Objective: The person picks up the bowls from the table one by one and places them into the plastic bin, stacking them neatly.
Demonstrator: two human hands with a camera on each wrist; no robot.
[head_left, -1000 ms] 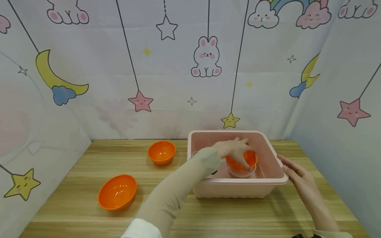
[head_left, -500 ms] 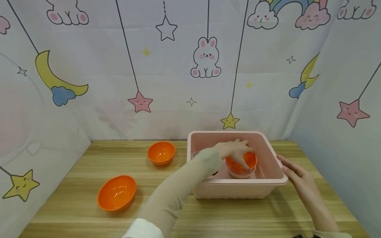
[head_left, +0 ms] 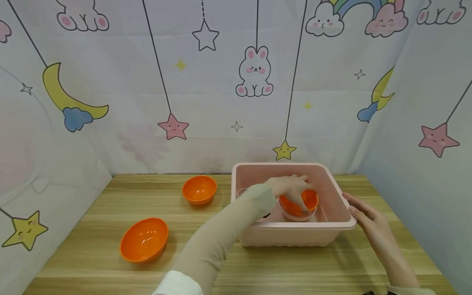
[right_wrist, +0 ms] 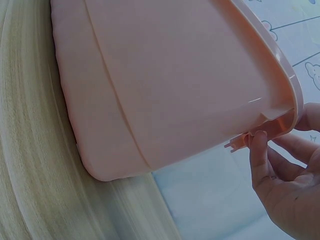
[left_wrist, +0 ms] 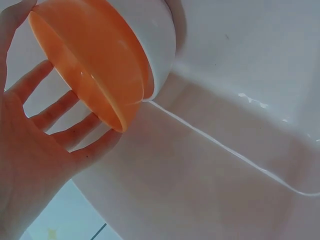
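Inside a pink plastic basin [head_left: 295, 225], my left hand [head_left: 293, 189] grips an orange bowl [head_left: 310, 200] by its rim. Its fingers are spread along one side and the thumb is at the other, as the left wrist view shows. The orange bowl sits partly nested in a pale, see-through bowl [head_left: 299, 218] on the basin floor. My right hand [head_left: 373, 221] holds the basin's right rim, thumb and fingers pinching near a corner bracket [right_wrist: 272, 127] in the right wrist view. My left forearm hides part of the basin's interior.
Two more orange bowls stand on the wooden table [head_left: 92, 262] to the left: a smaller one [head_left: 199, 190] at the back and a larger one [head_left: 144, 240] nearer. A clear round rim [head_left: 242, 191] and something dark [head_left: 266, 215] show beside the left sleeve in the basin.
The orange bowl sits slightly deeper in the pale bowl, with my left hand still on its rim. My right hand stays on the basin.
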